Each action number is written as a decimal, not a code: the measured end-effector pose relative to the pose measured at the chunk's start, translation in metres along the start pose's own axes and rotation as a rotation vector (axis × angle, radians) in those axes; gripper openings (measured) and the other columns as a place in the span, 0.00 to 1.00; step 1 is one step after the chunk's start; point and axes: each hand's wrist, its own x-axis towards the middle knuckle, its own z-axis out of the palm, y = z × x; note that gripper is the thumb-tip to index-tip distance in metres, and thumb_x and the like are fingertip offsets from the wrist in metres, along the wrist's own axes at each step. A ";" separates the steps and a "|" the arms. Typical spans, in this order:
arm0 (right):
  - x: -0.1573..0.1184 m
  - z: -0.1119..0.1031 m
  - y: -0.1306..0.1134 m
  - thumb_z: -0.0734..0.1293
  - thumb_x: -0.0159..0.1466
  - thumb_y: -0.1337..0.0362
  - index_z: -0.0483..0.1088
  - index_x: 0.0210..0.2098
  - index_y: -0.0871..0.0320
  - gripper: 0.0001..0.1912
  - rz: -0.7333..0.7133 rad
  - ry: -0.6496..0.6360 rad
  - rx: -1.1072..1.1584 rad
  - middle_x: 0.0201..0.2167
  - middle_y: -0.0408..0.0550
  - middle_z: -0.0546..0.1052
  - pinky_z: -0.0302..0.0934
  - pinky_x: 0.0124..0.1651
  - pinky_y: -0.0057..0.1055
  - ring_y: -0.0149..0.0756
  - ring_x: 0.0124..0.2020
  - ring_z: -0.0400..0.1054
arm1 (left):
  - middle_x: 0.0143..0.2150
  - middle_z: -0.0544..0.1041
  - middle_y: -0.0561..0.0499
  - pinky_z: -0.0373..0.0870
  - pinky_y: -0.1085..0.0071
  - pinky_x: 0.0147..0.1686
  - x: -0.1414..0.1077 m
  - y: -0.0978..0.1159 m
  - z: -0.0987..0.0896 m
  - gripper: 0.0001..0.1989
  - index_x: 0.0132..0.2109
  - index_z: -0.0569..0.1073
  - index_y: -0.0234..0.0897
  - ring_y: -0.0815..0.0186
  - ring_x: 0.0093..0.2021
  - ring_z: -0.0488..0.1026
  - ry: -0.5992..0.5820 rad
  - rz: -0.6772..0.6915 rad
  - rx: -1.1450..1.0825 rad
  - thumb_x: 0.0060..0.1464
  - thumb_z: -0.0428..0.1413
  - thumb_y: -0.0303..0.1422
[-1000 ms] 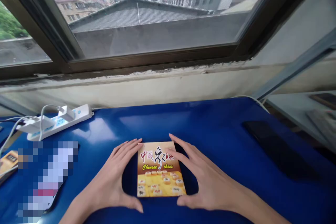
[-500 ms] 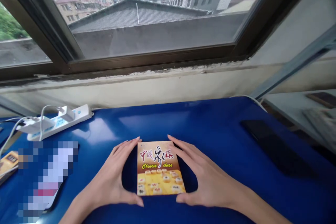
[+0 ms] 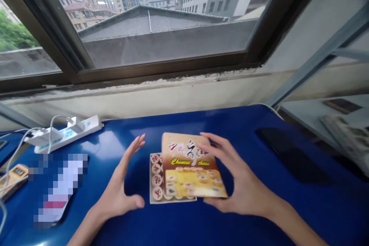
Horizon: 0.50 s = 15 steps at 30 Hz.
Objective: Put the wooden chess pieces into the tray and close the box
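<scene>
A Chinese chess box lid (image 3: 193,175) is raised and shifted right above its box bottom (image 3: 173,201), partly covering it. My right hand (image 3: 233,173) grips the lid along its right side, thumb at the lower edge and fingers at the top. Along the uncovered left side of the box lie round chess pieces (image 3: 156,180) with red characters; the lid hides most of the others. Left of the box, my left hand (image 3: 122,186) is apart from it, fingers and thumb spread with nothing between them.
At the left, a white power strip (image 3: 69,134) with plugs and cables lies on the blue table (image 3: 138,223). Nearer sits a blurred-out phone (image 3: 62,190) beside a small yellowish box (image 3: 15,178). A black flat object (image 3: 291,155) lies at the right. Beyond the table is a window (image 3: 161,30).
The lid has come off the box and moved up and right in my right hand, uncovering pieces. My left hand has let go and drawn slightly left.
</scene>
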 end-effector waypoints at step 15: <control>-0.076 -0.011 0.043 0.67 0.64 0.55 0.47 0.73 0.41 0.43 0.126 -0.160 -0.361 0.77 0.48 0.39 0.64 0.63 0.59 0.59 0.73 0.48 | 0.37 0.79 0.50 0.71 0.69 0.34 0.001 -0.015 0.009 0.22 0.63 0.70 0.42 0.64 0.35 0.74 -0.056 -0.211 0.132 0.67 0.52 0.45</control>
